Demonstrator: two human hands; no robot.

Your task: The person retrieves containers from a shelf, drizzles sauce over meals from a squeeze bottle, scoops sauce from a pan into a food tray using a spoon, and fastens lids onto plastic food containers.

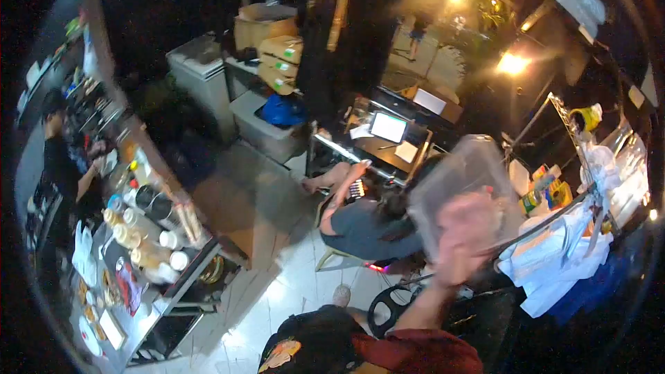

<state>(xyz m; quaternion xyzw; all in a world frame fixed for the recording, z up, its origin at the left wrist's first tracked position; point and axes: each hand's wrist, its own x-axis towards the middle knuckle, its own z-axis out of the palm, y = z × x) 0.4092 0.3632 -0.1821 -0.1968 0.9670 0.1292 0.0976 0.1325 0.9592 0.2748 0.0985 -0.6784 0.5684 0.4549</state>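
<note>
From the head view, we see our right hand (460, 253) reaching up and forward, with a dark red sleeve (426, 352) below it. It holds a clear plastic box (441, 197) up in the air, just right of a sitting person (367, 228) as we look. The hand and box are blurry, so we cannot tell where each finger goes. Our left hand is out of sight, so we cannot tell its grip.

The sitting person wears a dark gray shirt and has one hand by the edge of a desk (398, 159). On the desk we see a tablet (388, 127) with a bright screen.

To the right of the box hang pale blue bags (554, 260), near a bunch of small bottles and packs (544, 190). On the left, many bottles (142, 242) stand on a long table (149, 325). Another person (64, 163) in dark clothes is beyond it. The floor (294, 291) has white tiles.
</note>
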